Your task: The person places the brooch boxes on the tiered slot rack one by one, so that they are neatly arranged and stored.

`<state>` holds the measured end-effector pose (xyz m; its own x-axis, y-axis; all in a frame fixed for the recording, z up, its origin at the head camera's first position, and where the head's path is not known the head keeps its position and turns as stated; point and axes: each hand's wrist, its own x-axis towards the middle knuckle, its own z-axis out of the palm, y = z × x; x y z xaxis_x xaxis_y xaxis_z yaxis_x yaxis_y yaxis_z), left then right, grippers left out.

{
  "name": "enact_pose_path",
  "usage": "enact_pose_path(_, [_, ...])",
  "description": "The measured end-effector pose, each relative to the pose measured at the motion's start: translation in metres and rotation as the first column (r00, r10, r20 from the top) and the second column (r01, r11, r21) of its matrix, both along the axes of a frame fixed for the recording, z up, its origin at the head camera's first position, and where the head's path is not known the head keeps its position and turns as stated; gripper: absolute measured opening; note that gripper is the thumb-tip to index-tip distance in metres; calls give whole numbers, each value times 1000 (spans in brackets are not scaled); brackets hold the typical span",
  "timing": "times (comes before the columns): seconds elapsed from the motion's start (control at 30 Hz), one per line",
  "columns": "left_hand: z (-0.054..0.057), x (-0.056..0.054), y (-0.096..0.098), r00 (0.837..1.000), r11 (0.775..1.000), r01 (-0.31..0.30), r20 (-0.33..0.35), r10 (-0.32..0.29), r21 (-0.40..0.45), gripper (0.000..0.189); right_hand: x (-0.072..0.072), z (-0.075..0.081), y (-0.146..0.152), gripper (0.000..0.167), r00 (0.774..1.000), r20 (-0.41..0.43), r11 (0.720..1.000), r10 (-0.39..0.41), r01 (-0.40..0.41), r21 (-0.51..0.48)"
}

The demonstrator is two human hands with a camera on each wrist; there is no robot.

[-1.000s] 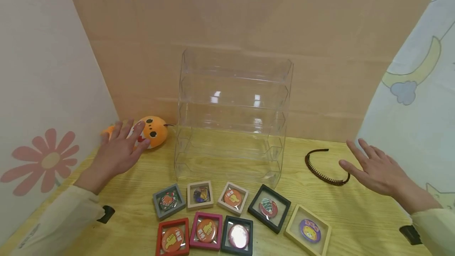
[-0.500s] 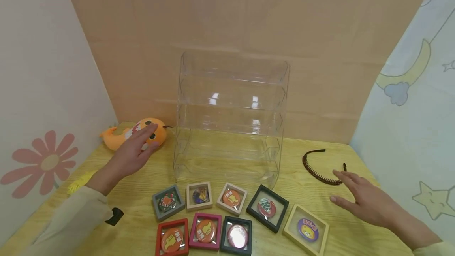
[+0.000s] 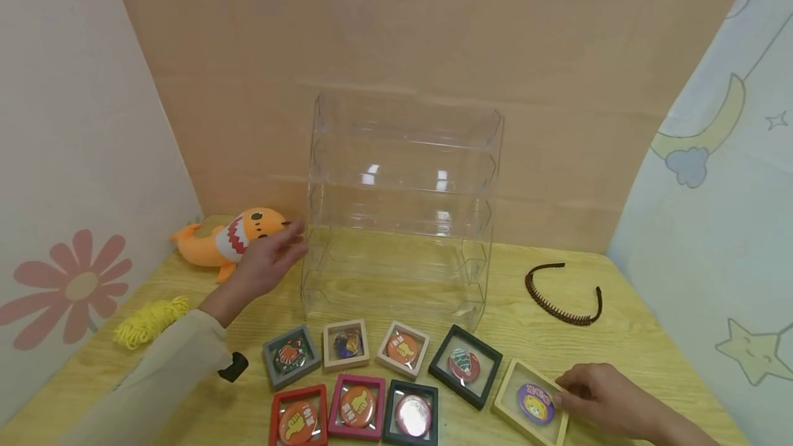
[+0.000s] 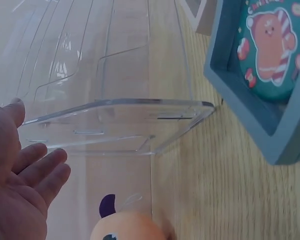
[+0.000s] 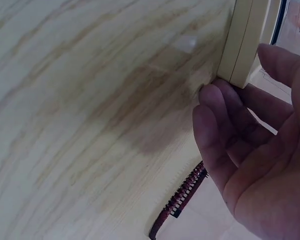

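Note:
A clear acrylic tiered display rack [image 3: 403,143] stands upright at the middle of the table. My left hand [image 3: 263,263] is at its left side, fingers extended and fingertips right at the side panel. The left wrist view shows that hand [image 4: 25,180] with loose fingers beside the clear panel [image 4: 125,105]. At the front right, my right hand [image 3: 604,398] pinches the right edge of a pale yellow frame [image 3: 505,384] holding a purple bear badge [image 3: 536,403]. In the right wrist view the thumb lies on one face of the frame [image 5: 242,45], with fingers curled at its lower corner.
Several other badge frames lie before the rack, including a grey-blue one [image 3: 268,365], a red one [image 3: 277,418] and a dark one [image 3: 438,358]. An orange plush shark [image 3: 204,246] and yellow cord [image 3: 149,322] are left. A brown headband [image 3: 557,308] lies right.
My left hand has moved right from over the plush shark to the rack's side. My right hand has come down from near the headband and taken hold of the pale yellow frame's edge.

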<state>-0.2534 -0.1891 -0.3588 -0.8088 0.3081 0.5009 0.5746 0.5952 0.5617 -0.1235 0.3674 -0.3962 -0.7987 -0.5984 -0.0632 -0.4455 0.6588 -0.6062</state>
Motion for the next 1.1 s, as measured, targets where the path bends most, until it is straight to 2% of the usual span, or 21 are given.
enact_pose_path(0.13, [-1,0,7,999,1000,-23,38,22,18,53,1,-5,0,9,998,-51,999,21,-23,-39])
enact_pose_path(0.33, [-3,0,11,999,999,-37,8,37,40,49,3,-8,3,10,995,-103,998,5,-11,-64])
enact_pose_path(0.5, [-5,1,11,999,997,-38,-2,38,66,46,3,-7,5,11,981,-194,1000,-23,19,-21])
enact_pose_path(0.57, [-5,1,11,999,996,-43,-6,43,74,46,2,-4,8,11,973,-231,1000,-25,22,-15])
enact_pose_path(0.63, [-5,2,11,999,996,-43,-7,43,83,45,0,2,12,14,976,-218,999,-29,23,-31])
enact_pose_path(0.73, [-5,2,12,999,995,-40,-8,41,88,44,-2,14,20,20,990,-132,997,-44,36,-63])
enact_pose_path(0.83, [-5,1,13,999,996,-40,-18,42,85,43,-5,25,25,22,994,-71,993,-88,82,-83])
enact_pose_path(0.97, [-5,2,14,1000,993,-28,-8,29,114,43,-9,34,33,16,984,-132,986,-119,102,-130])
enact_pose_path(1.1, [-6,2,17,1000,987,-17,8,15,159,42,-12,43,40,17,972,-191,983,-137,110,-147])
